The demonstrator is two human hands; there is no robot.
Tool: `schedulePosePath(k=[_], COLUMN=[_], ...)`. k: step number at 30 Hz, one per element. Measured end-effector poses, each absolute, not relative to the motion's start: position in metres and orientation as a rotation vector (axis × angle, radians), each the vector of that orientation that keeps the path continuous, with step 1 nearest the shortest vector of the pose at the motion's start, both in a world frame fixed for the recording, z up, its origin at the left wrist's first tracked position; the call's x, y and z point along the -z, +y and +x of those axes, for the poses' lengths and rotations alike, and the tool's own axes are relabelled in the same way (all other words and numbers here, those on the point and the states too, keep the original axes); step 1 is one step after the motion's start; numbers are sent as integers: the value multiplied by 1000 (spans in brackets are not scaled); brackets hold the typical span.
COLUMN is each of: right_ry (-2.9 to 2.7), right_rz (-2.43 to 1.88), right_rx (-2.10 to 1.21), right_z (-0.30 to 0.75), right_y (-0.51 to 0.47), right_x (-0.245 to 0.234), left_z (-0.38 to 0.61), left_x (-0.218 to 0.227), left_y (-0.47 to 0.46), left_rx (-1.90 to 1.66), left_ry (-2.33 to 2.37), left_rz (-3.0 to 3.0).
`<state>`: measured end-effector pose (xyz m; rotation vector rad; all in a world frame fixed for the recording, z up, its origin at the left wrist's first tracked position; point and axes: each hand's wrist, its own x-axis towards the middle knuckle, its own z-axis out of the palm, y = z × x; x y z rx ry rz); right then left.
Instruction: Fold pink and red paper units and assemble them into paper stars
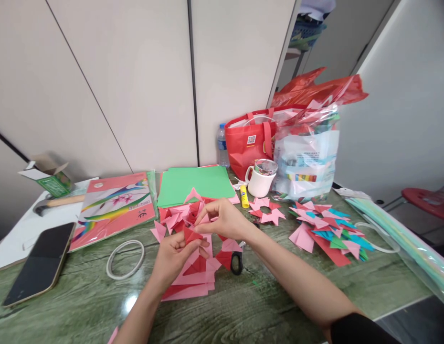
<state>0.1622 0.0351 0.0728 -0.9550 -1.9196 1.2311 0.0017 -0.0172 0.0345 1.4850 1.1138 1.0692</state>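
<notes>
My left hand is closed around a small red folded paper piece, held just above a heap of pink and red folded paper on the green table. My right hand pinches a pink and red folded cluster right beside that piece, fingers pressed together. The two hands nearly touch at the fingertips. Black-handled scissors lie partly under my right wrist.
Green paper sheets and a pink paper pack lie behind. A phone and tape ring sit left. A white mug, glue stick, red bag, plastic bag and coloured folded pieces lie right.
</notes>
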Motion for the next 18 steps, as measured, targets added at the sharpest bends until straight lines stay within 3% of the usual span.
schedulePosePath(k=[14,18], right_ry=[-1921,-2046], right_rz=[-949,-908], right_rx=[-1296,-1122], right_z=[166,176], right_y=[38,42], right_x=[-70,-75], left_z=[3,3], left_x=[-25,-24], left_y=[-16,-14], left_rx=[-1051,-1136], left_ry=[1109,1091], left_rz=[1372,1194])
